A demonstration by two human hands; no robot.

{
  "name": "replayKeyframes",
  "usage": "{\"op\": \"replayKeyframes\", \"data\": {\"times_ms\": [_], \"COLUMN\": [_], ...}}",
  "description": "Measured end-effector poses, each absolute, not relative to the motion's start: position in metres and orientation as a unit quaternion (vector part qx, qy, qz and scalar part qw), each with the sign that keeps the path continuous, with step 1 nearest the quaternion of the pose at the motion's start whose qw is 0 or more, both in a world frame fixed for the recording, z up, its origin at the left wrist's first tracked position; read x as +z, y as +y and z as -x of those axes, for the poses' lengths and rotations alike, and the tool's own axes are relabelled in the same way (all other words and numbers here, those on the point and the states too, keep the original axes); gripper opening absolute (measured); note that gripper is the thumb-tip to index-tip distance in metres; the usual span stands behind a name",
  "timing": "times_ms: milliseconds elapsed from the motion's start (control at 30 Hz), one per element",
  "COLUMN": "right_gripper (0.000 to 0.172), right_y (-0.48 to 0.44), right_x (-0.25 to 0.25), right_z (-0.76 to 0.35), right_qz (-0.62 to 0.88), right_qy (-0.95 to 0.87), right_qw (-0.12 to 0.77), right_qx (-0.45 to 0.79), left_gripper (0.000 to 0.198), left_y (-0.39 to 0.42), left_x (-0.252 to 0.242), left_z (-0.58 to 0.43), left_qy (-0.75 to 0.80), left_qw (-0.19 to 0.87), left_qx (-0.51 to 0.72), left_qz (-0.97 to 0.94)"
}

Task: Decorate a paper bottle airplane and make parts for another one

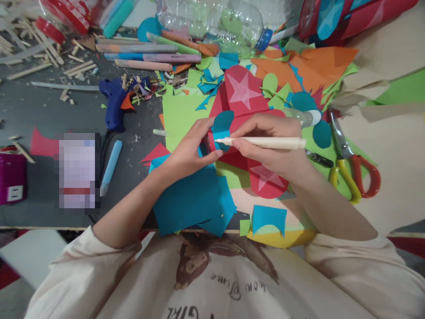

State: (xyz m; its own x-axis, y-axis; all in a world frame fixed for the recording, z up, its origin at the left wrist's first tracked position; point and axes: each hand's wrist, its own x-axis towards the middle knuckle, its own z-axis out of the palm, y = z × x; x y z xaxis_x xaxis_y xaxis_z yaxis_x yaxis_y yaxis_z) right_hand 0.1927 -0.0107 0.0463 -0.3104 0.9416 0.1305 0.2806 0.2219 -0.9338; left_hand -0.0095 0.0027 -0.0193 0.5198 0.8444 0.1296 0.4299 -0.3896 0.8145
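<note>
Firmly holds a cream marker (272,142) in the right hand (282,128), with thumb and fingers clamped on its barrel and its tip at a blue paper piece (222,128). Grips that piece in the left hand (194,144), with thumb and fingers clamped around it, near a red star-marked shape (244,91). Has a blue sheet (192,199) below the left hand and scissors (367,173) beyond the right.

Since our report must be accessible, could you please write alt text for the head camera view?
A person's right hand holds a cream pen, its tip at blue paper on a star-decorated red paper craft that the left hand grips. Around them on a dark table lie colored paper, red-and-yellow scissors and a blue glue gun.
</note>
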Motion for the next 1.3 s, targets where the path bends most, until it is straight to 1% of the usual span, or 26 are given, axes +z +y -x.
{"op": "replayKeyframes", "data": {"times_ms": [233,400,533,833,1100,1300], "right_gripper": [0.02,0.02,0.02,0.029,0.025,0.029], "right_y": [-0.0074,-0.0068,-0.0079,-0.0074,-0.0058,-0.0054], "right_x": [0.0446,0.0442,0.044,0.0459,0.0448,0.0431], "right_z": [-0.1937,-0.1945,-0.1946,-0.1963,-0.196,-0.1953], "right_qz": [0.433,0.437,0.437,0.47,0.464,0.488], "right_qy": [-0.677,-0.681,-0.676,-0.674,-0.678,-0.665], "right_qw": [0.413,0.419,0.426,0.407,0.436,0.434], "right_qx": [0.427,0.412,0.413,0.4,0.368,0.361], "left_gripper": [0.055,0.055,0.056,0.061,0.06,0.06], "left_y": [0.0028,0.0028,0.0027,0.0011,0.0024,0.0027], "left_x": [-0.0159,-0.0166,-0.0167,-0.0181,-0.0174,-0.0209], "left_z": [0.0082,0.0092,0.0098,0.0095,0.0104,0.0108], "left_qy": [0.398,0.39,0.399,0.415,0.406,0.411], "left_qw": [0.386,0.379,0.393,0.404,0.409,0.416], "left_qx": [0.282,0.291,0.287,0.286,0.288,0.291], "left_qz": [-0.783,-0.787,-0.777,-0.763,-0.765,-0.757]}}
